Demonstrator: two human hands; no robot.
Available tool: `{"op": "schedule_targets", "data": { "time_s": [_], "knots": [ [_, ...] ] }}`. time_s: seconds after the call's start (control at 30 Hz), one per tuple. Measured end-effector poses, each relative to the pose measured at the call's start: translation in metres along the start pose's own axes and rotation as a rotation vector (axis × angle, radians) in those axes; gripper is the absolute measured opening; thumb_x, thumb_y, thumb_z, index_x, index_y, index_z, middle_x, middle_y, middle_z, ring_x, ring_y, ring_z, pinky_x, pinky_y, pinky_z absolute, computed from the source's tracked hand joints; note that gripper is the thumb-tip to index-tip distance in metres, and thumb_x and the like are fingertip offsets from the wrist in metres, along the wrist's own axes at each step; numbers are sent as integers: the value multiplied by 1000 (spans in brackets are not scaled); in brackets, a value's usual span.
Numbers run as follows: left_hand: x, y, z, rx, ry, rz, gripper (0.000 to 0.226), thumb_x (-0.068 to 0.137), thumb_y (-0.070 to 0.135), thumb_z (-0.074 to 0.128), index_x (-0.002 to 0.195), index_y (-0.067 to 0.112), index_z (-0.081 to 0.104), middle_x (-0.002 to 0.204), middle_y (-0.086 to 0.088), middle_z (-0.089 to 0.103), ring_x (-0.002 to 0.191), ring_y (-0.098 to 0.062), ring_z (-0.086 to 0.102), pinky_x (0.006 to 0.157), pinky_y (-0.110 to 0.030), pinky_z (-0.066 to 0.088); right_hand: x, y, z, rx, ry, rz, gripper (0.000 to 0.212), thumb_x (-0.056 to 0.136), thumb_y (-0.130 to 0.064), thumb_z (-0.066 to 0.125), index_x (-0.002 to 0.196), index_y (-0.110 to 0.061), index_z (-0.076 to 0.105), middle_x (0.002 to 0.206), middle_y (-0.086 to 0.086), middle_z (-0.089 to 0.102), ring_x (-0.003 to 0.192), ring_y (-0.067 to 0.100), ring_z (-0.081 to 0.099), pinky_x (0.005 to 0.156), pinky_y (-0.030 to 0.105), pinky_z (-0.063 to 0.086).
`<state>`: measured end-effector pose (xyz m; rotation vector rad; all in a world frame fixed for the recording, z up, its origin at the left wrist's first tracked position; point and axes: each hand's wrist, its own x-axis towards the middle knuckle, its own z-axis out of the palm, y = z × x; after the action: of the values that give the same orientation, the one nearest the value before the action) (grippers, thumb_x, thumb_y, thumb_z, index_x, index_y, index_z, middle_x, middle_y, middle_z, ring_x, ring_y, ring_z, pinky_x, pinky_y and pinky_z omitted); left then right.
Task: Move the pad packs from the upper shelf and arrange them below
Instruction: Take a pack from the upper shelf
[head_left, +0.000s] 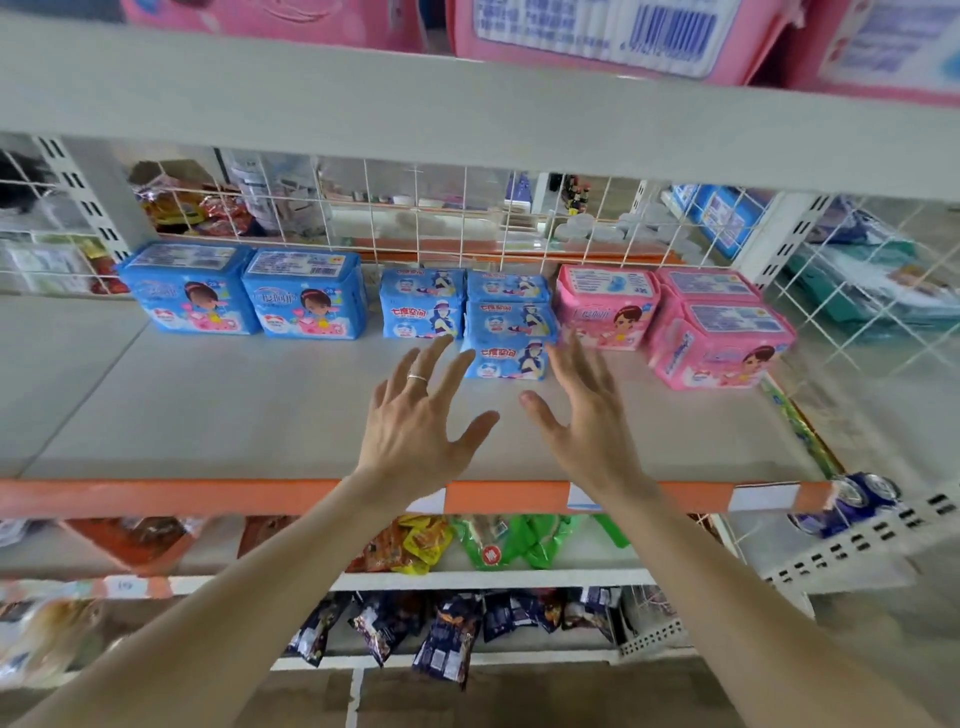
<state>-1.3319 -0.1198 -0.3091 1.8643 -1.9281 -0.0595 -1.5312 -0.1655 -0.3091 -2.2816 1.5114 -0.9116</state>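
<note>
Pad packs stand in a row at the back of the grey lower shelf (208, 415): two big blue packs (244, 296) on the left, several small blue packs (467, 312) in the middle, pink packs (675, 322) on the right. The front small blue pack (506, 358) sits nearest my hands. My left hand (421, 421) and my right hand (587, 410) hover over the shelf with fingers spread, holding nothing, on either side of that pack. More pink packs (597, 36) lie on the upper shelf at the top edge.
The upper shelf's grey front board (467, 119) crosses above my hands. A white wire grid (415, 218) backs the lower shelf. An orange price strip (208, 496) edges its front. Snack bags (467, 545) fill the shelves below.
</note>
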Motion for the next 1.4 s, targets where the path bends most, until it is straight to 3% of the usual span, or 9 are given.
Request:
{"op": "schedule_targets", "data": {
  "time_s": [0.17,0.37,0.53,0.7,0.87,0.97,1.13,1.27,1.4],
  "knots": [
    [-25,14,-14,60,35,-22,81,85,79,24,154,38,18,167,5,9,153,-28,13,117,-52,26,-17,-9,-12,-36,-40,-35,72,94,-67,33,157,-36,17,166,-4,5,154,28,-1,121,60,13],
    [-62,50,-25,69,59,-53,82,85,77,27,155,37,19,167,11,6,154,-27,11,114,-54,29,-59,-6,-50,-65,-40,-105,73,92,-73,27,156,-38,20,167,-3,13,153,32,7,119,62,19],
    [-92,88,-41,66,138,-28,79,87,74,32,155,34,24,167,10,14,152,-29,17,109,-57,34,-97,-11,-96,-21,-5,-130,69,92,-68,31,154,-36,28,166,-2,13,153,32,8,119,62,17],
    [-112,115,-69,60,253,69,74,90,69,41,153,30,31,164,9,24,151,-27,23,108,-56,36,-111,-28,-132,11,45,-169,68,90,-70,28,153,-43,22,162,-16,2,154,23,2,122,57,9],
    [-107,136,-121,17,386,162,76,90,68,42,152,25,37,159,4,36,147,-28,32,112,-55,36,-98,-57,-166,67,179,-312,71,93,-68,38,151,-28,40,164,-6,22,153,25,13,121,55,17],
    [-99,147,-151,64,473,249,71,92,63,47,148,19,45,156,3,41,143,-24,39,106,-51,41,-88,-79,-185,72,259,-397,66,93,-60,47,147,-22,46,160,3,33,151,30,21,119,55,25],
    [-98,159,-187,76,553,294,68,93,63,47,145,18,47,154,3,43,137,-24,46,103,-51,43,-78,-111,-209,80,331,-470,66,92,-58,48,145,-20,50,156,9,40,146,39,30,113,61,32],
    [-97,154,-217,108,583,287,68,94,61,46,148,19,44,155,4,41,131,-26,50,102,-51,44,-66,-137,-223,97,342,-468,69,91,-62,44,147,-22,47,157,6,38,146,35,31,112,60,33],
    [-93,142,-251,134,626,281,67,94,60,46,148,20,43,155,3,41,137,-26,44,105,-51,42,-49,-168,-235,140,370,-499,69,91,-63,44,145,-22,50,156,6,40,146,33,32,114,56,31]
  ]
}}
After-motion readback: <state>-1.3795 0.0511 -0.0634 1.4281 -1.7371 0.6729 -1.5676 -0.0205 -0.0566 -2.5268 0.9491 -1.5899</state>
